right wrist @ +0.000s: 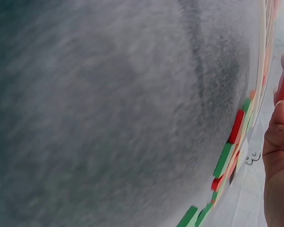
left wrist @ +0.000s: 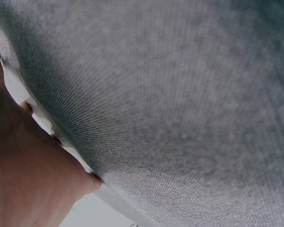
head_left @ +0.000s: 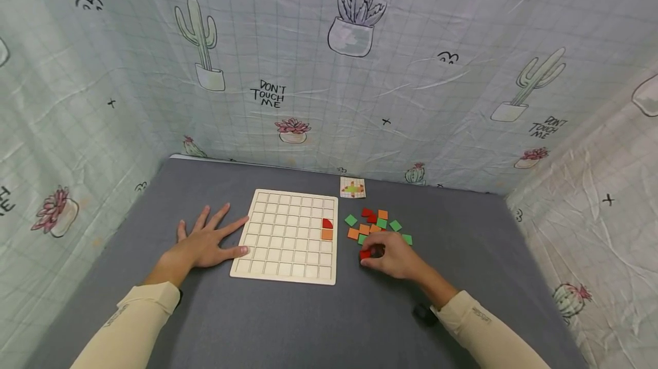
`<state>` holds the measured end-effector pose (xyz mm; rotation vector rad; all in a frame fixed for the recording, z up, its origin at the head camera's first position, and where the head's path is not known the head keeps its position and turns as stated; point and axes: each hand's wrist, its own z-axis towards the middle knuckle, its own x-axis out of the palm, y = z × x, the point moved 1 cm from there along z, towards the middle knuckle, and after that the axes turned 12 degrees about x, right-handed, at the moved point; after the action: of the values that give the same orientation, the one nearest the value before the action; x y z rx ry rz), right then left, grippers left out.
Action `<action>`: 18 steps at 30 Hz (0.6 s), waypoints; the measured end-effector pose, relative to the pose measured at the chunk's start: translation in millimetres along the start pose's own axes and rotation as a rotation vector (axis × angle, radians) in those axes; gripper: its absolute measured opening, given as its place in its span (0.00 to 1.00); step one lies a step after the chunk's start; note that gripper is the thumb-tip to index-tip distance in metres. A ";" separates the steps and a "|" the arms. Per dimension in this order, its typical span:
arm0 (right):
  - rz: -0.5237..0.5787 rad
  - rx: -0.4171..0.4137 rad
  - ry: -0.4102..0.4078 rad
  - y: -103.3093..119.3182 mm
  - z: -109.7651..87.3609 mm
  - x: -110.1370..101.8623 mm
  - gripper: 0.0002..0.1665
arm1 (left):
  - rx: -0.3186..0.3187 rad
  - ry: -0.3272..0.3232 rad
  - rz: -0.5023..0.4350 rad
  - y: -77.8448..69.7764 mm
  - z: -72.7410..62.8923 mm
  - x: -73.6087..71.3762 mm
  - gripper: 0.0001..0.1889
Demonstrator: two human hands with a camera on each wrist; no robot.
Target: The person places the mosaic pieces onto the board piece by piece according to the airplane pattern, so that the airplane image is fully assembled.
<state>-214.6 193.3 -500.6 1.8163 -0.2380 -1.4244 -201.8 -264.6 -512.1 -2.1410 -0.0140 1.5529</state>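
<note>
A pale wooden grid board [head_left: 288, 237] lies flat on the grey cloth. On its right side sit a red quarter-round tile [head_left: 327, 224] and, just below, an orange square tile [head_left: 327, 235]. My left hand [head_left: 205, 243] is spread beside the board, its thumb and forefinger touching the left edge. Between thumb and fingers, my right hand [head_left: 393, 255] pinches a red tile [head_left: 365, 254], right of the board. The right wrist view shows this red tile [right wrist: 283, 87] held edge-on; its full outline is hidden by the fingers.
Loose green, orange and red tiles [head_left: 364, 229] lie right of the board, partly behind the right hand. A small pattern card [head_left: 352, 188] rests at the back. Printed fabric [head_left: 308, 72] hangs around the table. Near the right wrist is a black object [head_left: 424, 315].
</note>
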 end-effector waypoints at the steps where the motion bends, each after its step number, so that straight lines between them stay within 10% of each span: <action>1: -0.003 0.001 -0.001 1.3 1.1 0.3 0.09 | -0.001 0.000 0.001 0.2 0.6 0.2 0.50; 18: 0.002 0.029 0.007 18.4 21.7 11.2 0.10 | -0.002 0.003 -0.013 0.5 0.2 -2.6 0.49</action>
<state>-224.1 164.4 -497.3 1.8434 -0.2582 -1.4193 -203.0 -265.7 -510.0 -2.1411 -0.0282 1.5433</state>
